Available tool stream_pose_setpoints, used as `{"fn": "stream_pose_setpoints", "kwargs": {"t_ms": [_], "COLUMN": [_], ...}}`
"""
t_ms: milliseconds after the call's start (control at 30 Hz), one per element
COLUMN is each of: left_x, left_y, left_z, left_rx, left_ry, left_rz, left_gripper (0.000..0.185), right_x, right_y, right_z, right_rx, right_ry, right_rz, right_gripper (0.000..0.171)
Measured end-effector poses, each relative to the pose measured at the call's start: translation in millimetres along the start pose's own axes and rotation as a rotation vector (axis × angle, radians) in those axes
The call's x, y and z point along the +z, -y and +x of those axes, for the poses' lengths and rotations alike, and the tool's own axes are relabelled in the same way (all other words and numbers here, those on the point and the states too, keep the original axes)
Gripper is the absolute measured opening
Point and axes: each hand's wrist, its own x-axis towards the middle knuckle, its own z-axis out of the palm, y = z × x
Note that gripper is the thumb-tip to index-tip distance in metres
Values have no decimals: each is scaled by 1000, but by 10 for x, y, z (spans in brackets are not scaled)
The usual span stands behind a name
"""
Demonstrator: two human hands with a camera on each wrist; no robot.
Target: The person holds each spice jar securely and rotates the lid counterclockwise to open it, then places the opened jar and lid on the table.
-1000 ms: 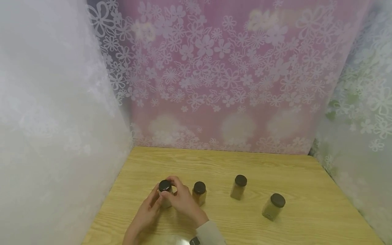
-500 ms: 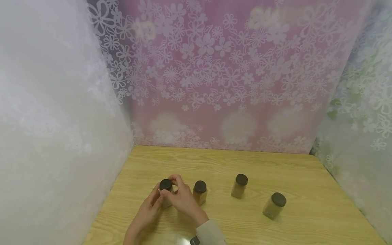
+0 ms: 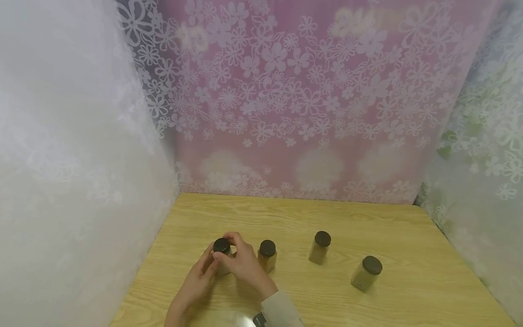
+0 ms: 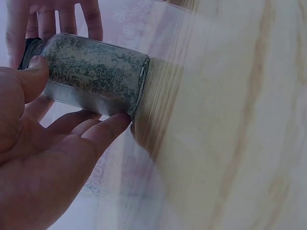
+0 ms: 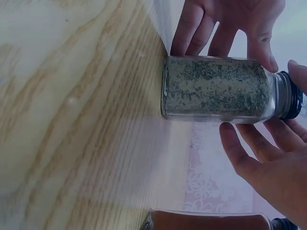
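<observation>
A clear glass jar (image 3: pixel 223 270) of dried green herb flakes stands upright on the table, between both hands. Its cap (image 3: pixel 222 245) is black and sits on the neck. My left hand (image 3: pixel 195 282) holds the jar's body from the left; in the left wrist view its thumb lies near the neck of the jar (image 4: pixel 96 72), with fingers along the other side. From the right, my right hand (image 3: pixel 244 265) grips the cap with thumb and fingers. In the right wrist view, its lower fingers hang beside the glass of the jar (image 5: pixel 216 88).
Close by on the right is a black-capped jar with orange-brown contents (image 3: pixel 267 261). Farther right stand two more black-capped jars, one with brownish contents (image 3: pixel 318 252) and one greenish-brown (image 3: pixel 365 277). A small dark object (image 3: pixel 259 319) lies by the right sleeve. Patterned curtains enclose the table (image 3: pixel 294 213).
Both hands keep their places on the jar and its cap. The head view has shifted very slightly; the other jars have not moved on the table.
</observation>
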Motion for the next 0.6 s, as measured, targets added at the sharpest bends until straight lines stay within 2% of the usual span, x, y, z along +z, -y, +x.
{"fn": "stream_pose_setpoints", "kwargs": {"t_ms": [233, 600], "left_x": [2, 0], "left_y": [8, -2], "left_z": [2, 1], "left_rx": [17, 5], "left_ry": [2, -1], "left_rz": [3, -4], "left_gripper": [66, 68], "right_x": [-12, 20], "right_y": [-16, -21], "right_z": [5, 12], "right_rx": [-34, -62], "right_ry": [-27, -39], "right_rz": [-56, -53], "right_gripper": [51, 49]}}
